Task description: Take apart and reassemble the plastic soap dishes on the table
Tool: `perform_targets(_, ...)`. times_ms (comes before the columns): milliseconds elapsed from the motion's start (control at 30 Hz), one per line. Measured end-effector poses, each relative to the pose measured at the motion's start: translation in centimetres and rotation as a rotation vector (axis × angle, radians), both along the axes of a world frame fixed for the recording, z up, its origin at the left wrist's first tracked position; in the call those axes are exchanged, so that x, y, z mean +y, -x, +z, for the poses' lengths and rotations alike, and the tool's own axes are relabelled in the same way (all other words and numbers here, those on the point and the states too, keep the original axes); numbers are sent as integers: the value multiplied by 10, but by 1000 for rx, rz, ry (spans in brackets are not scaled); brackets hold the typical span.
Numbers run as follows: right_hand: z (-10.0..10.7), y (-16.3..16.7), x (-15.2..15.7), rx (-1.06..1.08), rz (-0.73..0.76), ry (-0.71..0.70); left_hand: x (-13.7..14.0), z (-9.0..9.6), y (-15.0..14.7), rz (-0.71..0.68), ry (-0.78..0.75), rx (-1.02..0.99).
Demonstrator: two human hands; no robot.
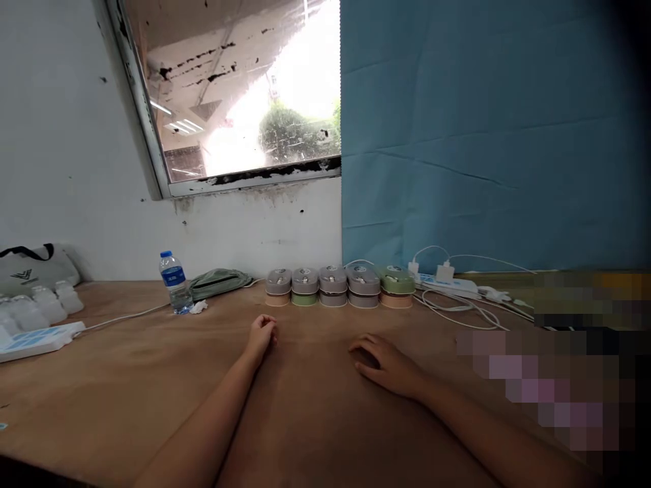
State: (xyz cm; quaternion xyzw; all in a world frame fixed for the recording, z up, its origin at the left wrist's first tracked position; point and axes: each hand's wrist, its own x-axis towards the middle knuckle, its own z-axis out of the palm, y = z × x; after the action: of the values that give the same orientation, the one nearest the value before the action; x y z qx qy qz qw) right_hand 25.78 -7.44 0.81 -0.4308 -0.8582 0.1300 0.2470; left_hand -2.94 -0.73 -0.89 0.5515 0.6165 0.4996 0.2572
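Observation:
My left hand (263, 333) rests on the brown tabletop (310, 393), its fingers loosely curled with a small gap at the thumb and nothing seen in them. To its right, my right hand (381, 364) lies on the table with thumb and fingers apart, holding nothing. Beyond both hands, several two-tier containers that look like lunch boxes stand in a row. They include a grey-and-orange box (278, 287), a grey-and-green box (304, 287) and a green-and-orange box (397, 287). Small shiny pieces sit on their lids. Neither hand touches a box.
A water bottle (176, 283) stands at the left by a crumpled tissue (199, 307) and a green pouch (220, 284). White power strips (450, 283) and loose cables (462, 308) lie right; another strip (41, 339), white bottles (48, 305) and a bag (38, 268) sit far left.

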Motion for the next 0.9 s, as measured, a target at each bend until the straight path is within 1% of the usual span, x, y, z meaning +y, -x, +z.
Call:
perform_targets(167,4,4,-5,3,-45,-27,-10,10,-8,-107,21,257)
perform_targets(300,5,5,-4,-1,-167,-87,-22,11,-13,-229,72,488)
perform_targets(433,3,1,1,-17,-268,-87,-27,12,-15,-297,121,661)
perform_targets(633,-4,-4,6,-96,-337,-54,-22,15,-11,-334,139,762)
perform_targets(900,-1,-4,4,-199,-309,-9,-24,17,-10,-336,110,796)
